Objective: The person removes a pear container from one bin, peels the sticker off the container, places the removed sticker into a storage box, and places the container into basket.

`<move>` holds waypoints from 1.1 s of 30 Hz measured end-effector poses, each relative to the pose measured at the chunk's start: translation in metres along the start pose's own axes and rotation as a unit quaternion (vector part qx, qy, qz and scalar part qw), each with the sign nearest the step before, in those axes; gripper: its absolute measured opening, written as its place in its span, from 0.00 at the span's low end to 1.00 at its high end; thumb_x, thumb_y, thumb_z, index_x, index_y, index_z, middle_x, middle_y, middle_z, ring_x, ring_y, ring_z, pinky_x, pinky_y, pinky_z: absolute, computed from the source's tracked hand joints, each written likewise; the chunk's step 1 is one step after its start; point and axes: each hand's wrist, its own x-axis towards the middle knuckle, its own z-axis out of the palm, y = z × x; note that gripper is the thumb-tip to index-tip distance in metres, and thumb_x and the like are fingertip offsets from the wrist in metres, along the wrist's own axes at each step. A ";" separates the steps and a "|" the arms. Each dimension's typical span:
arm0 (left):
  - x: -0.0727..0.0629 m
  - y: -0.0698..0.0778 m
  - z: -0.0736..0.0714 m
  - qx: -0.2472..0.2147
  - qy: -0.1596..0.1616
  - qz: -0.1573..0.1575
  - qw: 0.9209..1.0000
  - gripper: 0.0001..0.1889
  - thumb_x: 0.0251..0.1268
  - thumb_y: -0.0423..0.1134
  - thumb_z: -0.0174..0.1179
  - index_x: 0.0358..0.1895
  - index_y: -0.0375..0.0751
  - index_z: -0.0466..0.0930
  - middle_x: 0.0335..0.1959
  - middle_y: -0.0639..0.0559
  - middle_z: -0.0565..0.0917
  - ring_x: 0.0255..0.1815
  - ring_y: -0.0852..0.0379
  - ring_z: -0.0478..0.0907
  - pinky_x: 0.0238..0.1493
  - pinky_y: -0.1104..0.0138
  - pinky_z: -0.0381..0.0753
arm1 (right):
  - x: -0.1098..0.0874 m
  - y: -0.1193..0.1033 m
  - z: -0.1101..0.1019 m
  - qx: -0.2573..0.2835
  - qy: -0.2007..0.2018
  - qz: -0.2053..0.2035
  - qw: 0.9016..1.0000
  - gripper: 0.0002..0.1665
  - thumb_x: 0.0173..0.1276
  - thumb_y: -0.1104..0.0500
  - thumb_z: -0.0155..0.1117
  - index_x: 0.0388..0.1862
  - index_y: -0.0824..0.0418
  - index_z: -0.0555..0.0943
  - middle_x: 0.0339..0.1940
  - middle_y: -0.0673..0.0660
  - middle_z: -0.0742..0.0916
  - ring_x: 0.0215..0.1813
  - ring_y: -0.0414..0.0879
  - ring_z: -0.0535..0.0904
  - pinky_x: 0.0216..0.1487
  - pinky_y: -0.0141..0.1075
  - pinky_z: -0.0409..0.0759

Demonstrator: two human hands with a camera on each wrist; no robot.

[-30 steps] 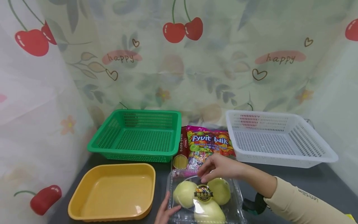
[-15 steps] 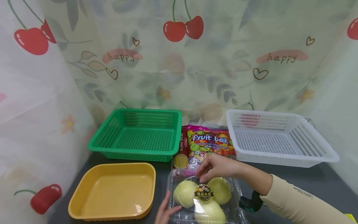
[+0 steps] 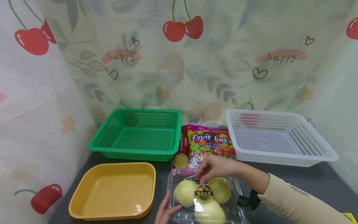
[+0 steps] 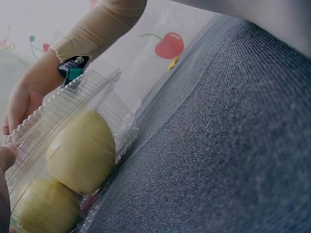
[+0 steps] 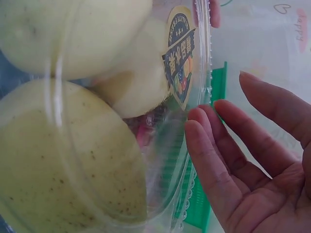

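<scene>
1. Three fruits (image 3: 209, 211) are being held inside a clear box (image 3: 234, 211).
2. Its left side is being touched by the left hand (image 3: 164, 213), finger and thumb spread.
3. Just beyond its sticker (image 3: 204, 192), the nearer right hand (image 3: 218, 168) is being held, thumb apart from fingers.

Dark table (image 3: 307, 177), yellow tray (image 3: 112, 193), green basket (image 3: 148, 138), white basket (image 3: 263, 141), brown pack (image 3: 181, 147) and candy bag (image 3: 209, 140) between the two baskets
</scene>
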 end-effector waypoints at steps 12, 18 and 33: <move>0.000 0.000 0.000 -0.009 -0.001 -0.004 1.000 0.21 0.37 0.29 0.70 0.42 0.44 0.82 0.70 0.74 0.54 0.67 0.82 0.50 0.61 0.85 0.53 | 0.004 0.003 0.001 -0.015 -0.024 -0.020 0.999 0.13 0.56 0.67 0.66 0.40 0.73 0.82 0.38 0.67 0.87 0.36 0.40 0.84 0.41 0.30 0.82; -0.001 0.002 0.001 0.005 0.007 -0.009 1.000 0.22 0.36 0.31 0.72 0.42 0.47 0.82 0.70 0.72 0.56 0.67 0.81 0.52 0.61 0.84 0.56 | 0.005 0.001 0.002 -0.019 -0.037 -0.012 0.999 0.12 0.56 0.68 0.66 0.40 0.73 0.82 0.34 0.63 0.87 0.33 0.38 0.83 0.38 0.30 0.82; 0.000 0.012 -0.001 0.040 -0.009 -0.094 0.995 0.18 0.41 0.36 0.71 0.41 0.52 0.83 0.67 0.76 0.57 0.63 0.85 0.51 0.58 0.80 0.64 | 0.007 0.003 0.001 -0.029 -0.034 -0.012 0.999 0.12 0.56 0.68 0.66 0.39 0.73 0.82 0.35 0.66 0.87 0.33 0.39 0.83 0.39 0.30 0.82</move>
